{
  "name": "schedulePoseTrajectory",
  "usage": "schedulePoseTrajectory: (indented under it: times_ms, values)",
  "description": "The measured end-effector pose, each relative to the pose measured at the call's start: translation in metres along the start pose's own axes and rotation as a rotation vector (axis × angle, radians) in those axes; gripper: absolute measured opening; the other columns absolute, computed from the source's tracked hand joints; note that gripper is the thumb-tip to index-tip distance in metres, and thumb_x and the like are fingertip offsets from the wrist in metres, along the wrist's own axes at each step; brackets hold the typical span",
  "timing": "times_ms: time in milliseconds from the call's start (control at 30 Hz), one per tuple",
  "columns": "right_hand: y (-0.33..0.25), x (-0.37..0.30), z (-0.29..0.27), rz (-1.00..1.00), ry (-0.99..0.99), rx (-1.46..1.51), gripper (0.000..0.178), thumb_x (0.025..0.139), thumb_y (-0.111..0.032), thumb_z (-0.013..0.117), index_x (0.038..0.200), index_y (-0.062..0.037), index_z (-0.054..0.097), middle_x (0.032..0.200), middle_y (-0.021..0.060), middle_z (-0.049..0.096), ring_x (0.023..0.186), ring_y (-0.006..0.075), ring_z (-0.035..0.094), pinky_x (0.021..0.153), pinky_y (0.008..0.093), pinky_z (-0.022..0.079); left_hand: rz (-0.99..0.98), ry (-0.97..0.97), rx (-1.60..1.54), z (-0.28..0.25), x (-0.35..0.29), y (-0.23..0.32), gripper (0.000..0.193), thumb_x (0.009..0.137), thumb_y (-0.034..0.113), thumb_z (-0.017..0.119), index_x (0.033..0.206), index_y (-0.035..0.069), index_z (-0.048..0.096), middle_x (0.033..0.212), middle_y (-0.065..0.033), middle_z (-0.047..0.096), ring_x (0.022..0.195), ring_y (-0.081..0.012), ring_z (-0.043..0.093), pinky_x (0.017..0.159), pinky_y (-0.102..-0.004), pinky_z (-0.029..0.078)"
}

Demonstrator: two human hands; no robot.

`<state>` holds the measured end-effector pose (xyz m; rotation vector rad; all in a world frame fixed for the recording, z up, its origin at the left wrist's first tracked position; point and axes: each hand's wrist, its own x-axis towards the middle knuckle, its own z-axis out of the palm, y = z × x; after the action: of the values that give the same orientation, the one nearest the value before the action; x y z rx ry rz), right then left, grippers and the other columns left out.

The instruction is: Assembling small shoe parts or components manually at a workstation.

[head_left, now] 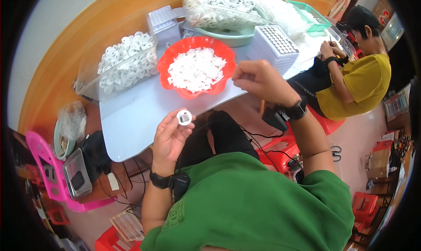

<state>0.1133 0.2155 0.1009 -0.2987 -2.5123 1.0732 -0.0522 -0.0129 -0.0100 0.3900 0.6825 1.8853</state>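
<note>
My left hand (169,137) holds a small white round ring part (184,117) between thumb and fingertips, just off the near edge of the grey table (127,119). My right hand (258,80) hovers over the table's right side with fingers pinched together; whatever it pinches is too small to see. Between and beyond the hands stands a red scalloped bowl (175,58) filled with small white flat pieces (196,69).
A clear tub of white rings (127,60) stands left of the bowl. A stack of white perforated trays (274,44) sits to the right, with bagged white parts (223,5) and a green basket (313,14) behind. A person in a yellow shirt (364,82) works at far right.
</note>
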Motion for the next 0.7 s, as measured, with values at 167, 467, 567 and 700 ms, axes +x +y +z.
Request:
schedulePoseTrajectory:
  times_ms: [167, 467, 567, 700]
  values:
    - [0.012, -0.018, -0.056, 0.076, 0.176, -0.102, 0.007, 0.083, -0.003, 0.059, 0.084, 0.0031, 0.061, 0.07, 0.0025, 0.06, 0.065, 0.007, 0.054, 0.06, 0.0223, 0.045, 0.015, 0.051, 0.026, -0.002, 0.003, -0.001, 0.03, 0.095, 0.011, 0.05, 0.119, -0.006, 0.05, 0.106, -0.026, 0.06, 0.083, -0.0221, 0.064, 0.07, -0.0275, 0.056]
    - [0.079, -0.037, -0.122, 0.18, 0.356, -0.538, 0.01, 0.081, -0.003, 0.061, 0.085, 0.0059, 0.062, 0.071, 0.0113, 0.063, 0.066, 0.0147, 0.058, 0.063, 0.0274, 0.046, -0.006, 0.038, 0.049, 0.001, 0.006, -0.007, 0.026, 0.095, 0.01, 0.049, 0.116, -0.005, 0.053, 0.104, -0.0238, 0.062, 0.08, -0.0198, 0.064, 0.068, -0.027, 0.054]
    - [0.08, -0.035, -0.117, 0.152, 0.361, -0.543, 0.011, 0.08, -0.004, 0.062, 0.085, 0.0059, 0.062, 0.072, 0.0121, 0.063, 0.066, 0.0164, 0.058, 0.063, 0.028, 0.046, 0.003, 0.035, 0.061, 0.001, 0.005, -0.008, 0.026, 0.095, 0.01, 0.049, 0.116, -0.005, 0.053, 0.104, -0.0238, 0.061, 0.08, -0.0193, 0.063, 0.068, -0.027, 0.053]
    - [0.083, -0.032, -0.115, 0.17, 0.352, -0.521, 0.011, 0.079, -0.004, 0.062, 0.084, 0.0055, 0.062, 0.073, 0.0129, 0.063, 0.066, 0.0175, 0.059, 0.063, 0.0284, 0.046, -0.01, 0.021, 0.068, 0.003, 0.006, -0.009, 0.027, 0.094, 0.01, 0.05, 0.116, -0.005, 0.052, 0.105, -0.0241, 0.061, 0.079, -0.0192, 0.063, 0.068, -0.0273, 0.052]
